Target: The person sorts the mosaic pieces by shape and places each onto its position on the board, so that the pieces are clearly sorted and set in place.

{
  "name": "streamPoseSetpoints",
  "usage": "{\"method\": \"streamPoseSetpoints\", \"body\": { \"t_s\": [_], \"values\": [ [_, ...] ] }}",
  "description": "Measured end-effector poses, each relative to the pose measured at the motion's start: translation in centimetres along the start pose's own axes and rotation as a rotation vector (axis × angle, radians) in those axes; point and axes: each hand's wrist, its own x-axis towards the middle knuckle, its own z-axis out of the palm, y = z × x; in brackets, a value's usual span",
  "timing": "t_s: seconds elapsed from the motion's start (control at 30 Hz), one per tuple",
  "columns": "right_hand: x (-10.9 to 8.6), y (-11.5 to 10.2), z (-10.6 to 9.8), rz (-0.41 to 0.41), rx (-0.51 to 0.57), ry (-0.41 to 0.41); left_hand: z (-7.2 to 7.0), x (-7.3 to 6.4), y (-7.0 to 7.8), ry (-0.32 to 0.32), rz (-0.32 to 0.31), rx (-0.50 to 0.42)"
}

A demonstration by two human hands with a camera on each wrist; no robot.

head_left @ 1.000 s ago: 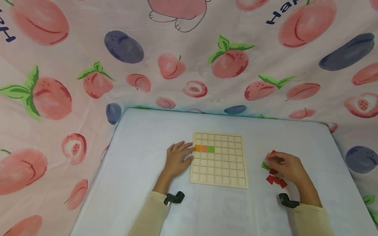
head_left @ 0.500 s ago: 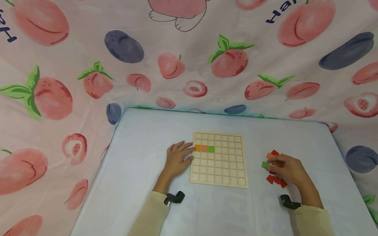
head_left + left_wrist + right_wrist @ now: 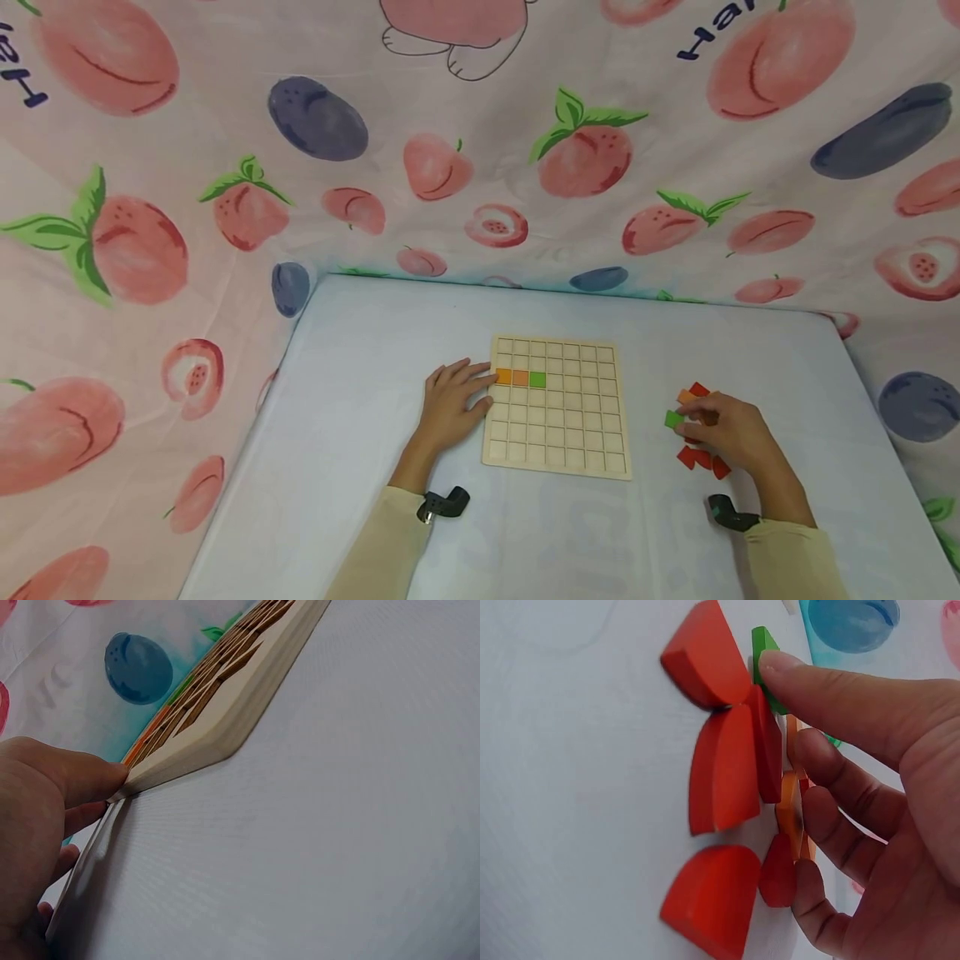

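A pale wooden grid board (image 3: 556,450) lies mid-table, with an orange tile (image 3: 503,377), a lighter orange tile (image 3: 521,378) and a green tile (image 3: 537,380) side by side in one row. My left hand (image 3: 450,406) rests at its left edge, fingers spread; the thumb (image 3: 94,776) touches the board's side. On the right, my right hand (image 3: 723,425) pinches a green block (image 3: 763,652) with the thumb on one face; the index finger is hidden in the right wrist view. Its other fingers curl beside orange pieces (image 3: 788,802).
Several red curved pieces (image 3: 724,769) lie below and beside the right hand, with another red one (image 3: 699,389) beyond an orange piece (image 3: 686,397). A fruit-print cloth (image 3: 480,108) hangs along the back and sides of the white table (image 3: 360,350).
My right hand has shifted from over the orange piece to the green block, uncovering the orange and red pieces behind. The left hand and board stay put.
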Motion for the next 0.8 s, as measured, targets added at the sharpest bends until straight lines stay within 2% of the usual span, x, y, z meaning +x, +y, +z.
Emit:
{"method": "streamPoseSetpoints", "body": {
  "t_s": [0.17, 0.33, 0.47, 0.57, 0.8],
  "values": [
    [0.1, -0.3, 0.1, -0.01, 0.018, 0.012, 0.0, 0.0, 0.0, 0.0, -0.007, 0.012],
    [0.1, -0.7, 0.0, 0.013, 0.098, -0.022, 0.0, 0.0, 0.0, -0.014, -0.021, 0.005],
    [0.1, -1.1, -0.1, 0.019, 0.102, -0.025, -0.1, 0.1, 0.2, -0.023, -0.026, 0.001],
    [0.3, -1.6, 0.1, -0.004, 0.109, -0.004, 0.0, 0.1, 0.2, -0.021, -0.025, 0.004],
    [1.2, -2.6, 0.8, -0.125, 0.096, 0.073, 0.0, 0.1, 0.2, -0.023, -0.033, 0.011]
  ]
}}
